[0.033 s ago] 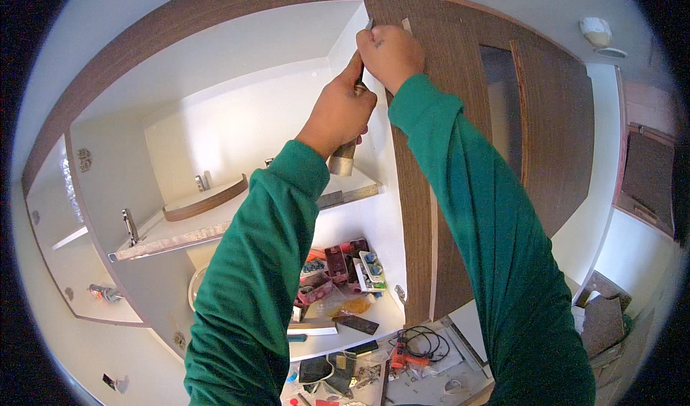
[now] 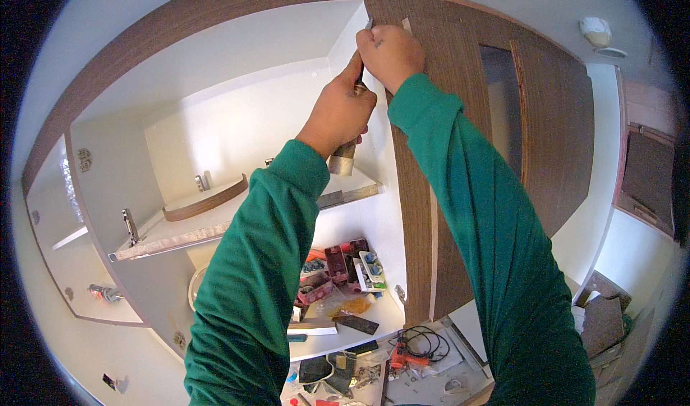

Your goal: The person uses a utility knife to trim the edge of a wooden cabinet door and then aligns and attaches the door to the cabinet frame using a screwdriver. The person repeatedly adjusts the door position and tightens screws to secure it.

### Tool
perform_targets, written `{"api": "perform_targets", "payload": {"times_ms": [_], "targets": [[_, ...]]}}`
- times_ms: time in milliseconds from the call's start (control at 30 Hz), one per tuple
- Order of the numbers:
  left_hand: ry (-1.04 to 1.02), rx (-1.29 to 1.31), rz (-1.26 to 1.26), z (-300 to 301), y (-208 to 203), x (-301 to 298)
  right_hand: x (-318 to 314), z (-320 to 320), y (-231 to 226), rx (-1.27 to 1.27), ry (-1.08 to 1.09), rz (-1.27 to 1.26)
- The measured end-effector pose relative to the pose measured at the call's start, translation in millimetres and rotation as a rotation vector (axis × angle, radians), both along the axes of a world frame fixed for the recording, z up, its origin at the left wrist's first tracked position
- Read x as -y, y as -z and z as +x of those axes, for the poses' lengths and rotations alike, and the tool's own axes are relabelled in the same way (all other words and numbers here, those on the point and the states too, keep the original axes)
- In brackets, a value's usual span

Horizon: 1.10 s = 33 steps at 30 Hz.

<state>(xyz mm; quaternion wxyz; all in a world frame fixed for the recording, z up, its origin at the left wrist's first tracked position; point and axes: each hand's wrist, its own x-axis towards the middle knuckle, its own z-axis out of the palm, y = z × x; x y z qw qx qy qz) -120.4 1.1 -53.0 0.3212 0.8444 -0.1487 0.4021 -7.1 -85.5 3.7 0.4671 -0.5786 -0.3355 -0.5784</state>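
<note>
My left hand [image 2: 339, 111] is wrapped round the handle of a chisel [image 2: 343, 163], whose pale butt end points down below my fist. The narrow dark shaft rises from the fist toward my right hand [image 2: 394, 55]. My right hand is closed over the upper part of the chisel, and a bit of its tip shows above the thumb. Both hands are raised at the upper corner of a white cabinet opening, against the brown wood-grain face panel [image 2: 453, 68]. My right fingers are mostly hidden, so where the edge meets the panel cannot be seen.
Below, a shelf [image 2: 388, 323] bears red boxes [image 2: 336, 263], a dark phone-like slab [image 2: 357, 324] and small hardware. Lower still lie an orange corded tool [image 2: 404, 356] and loose fittings. A cabinet door with metal hinges [image 2: 129, 226] stands at left; an orange-grey tool [image 2: 106, 293] lies beyond.
</note>
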Motion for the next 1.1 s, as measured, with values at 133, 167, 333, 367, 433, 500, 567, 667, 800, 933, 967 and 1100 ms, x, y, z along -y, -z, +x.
{"api": "perform_targets", "payload": {"times_ms": [133, 167, 333, 367, 433, 500, 567, 667, 800, 933, 967, 1100], "targets": [[-0.012, -0.01, -0.02, -0.3, -2.2, 3.7, 1.9, -0.6, -4.6, 0.024, 0.031, -0.013], [-0.002, -0.013, -0.029, 0.4, -2.6, 3.6, 1.0, 0.3, -5.8, 0.022, 0.037, -0.018], [0.016, -0.003, -0.044, 6.1, -11.4, 2.3, -2.1, 3.9, -17.1, -0.005, 0.035, -0.011], [0.008, -0.01, -0.04, 4.7, -10.7, 4.5, -1.5, 4.2, -16.6, -0.008, 0.028, -0.014], [-0.007, -0.024, -0.034, 0.2, -9.0, 9.0, -0.3, 4.8, -14.8, -0.008, 0.027, -0.02], [-0.013, -0.009, -0.012, 0.7, -6.5, 5.4, 1.1, 2.9, -9.2, 0.0, 0.035, -0.021], [-0.014, 0.001, 0.003, 0.8, -6.2, 0.9, -1.2, 0.1, -9.0, -0.021, 0.027, -0.002], [-0.006, 0.007, 0.006, 0.3, -10.3, -2.6, -3.9, -2.7, -10.7, -0.032, 0.029, 0.005], [-0.009, -0.004, -0.002, 0.0, -12.6, -2.6, -2.4, -4.9, -12.4, -0.009, 0.048, 0.01], [-0.008, -0.009, -0.001, -2.8, -13.5, 0.5, -1.8, -1.2, -14.4, -0.003, 0.072, -0.009], [-0.007, -0.013, -0.002, -2.0, -13.8, -0.6, -2.4, -2.0, -14.5, -0.016, 0.066, -0.01], [0.001, -0.009, -0.019, 2.6, -13.6, 0.0, -3.1, 0.7, -18.3, -0.014, 0.071, -0.014]]}}
